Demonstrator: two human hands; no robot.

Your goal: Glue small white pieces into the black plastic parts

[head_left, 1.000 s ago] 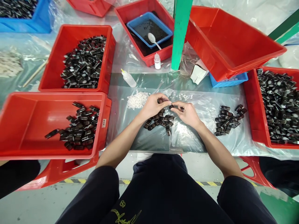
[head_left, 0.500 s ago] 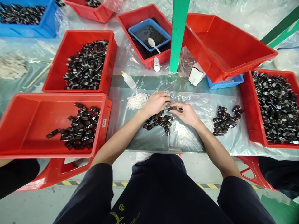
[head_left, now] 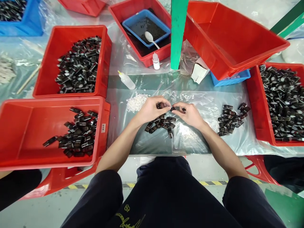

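This looks like a factory workshop with hand assembly. A long table [head_left: 152, 144] lies under clear plastic sheeting [head_left: 201, 98], with red bins [head_left: 108, 63] holding heaps of near-identical small black parts [head_left: 80, 68]. A pile of white bits [head_left: 137, 102] and a squeeze bottle [head_left: 127, 81] sit out on it. A green post [head_left: 178, 34] rises at the table, and black-and-yellow tape [head_left: 215, 183] stripes the grey floor [head_left: 23, 218]. Dark clothing [head_left: 282, 171] beside red plastic seats [head_left: 257, 167] suggests neighbouring workers.

The middle heap of small parts [head_left: 162, 123] lies on the table [head_left: 152, 145] between the near-left bin [head_left: 35, 133] and the right bin [head_left: 257, 110]. Behind it, leftward, lies a squeeze bottle [head_left: 127, 80]; farther back, a spoon [head_left: 149, 37] rests in a tray [head_left: 136, 24] inside another bin [head_left: 163, 53]
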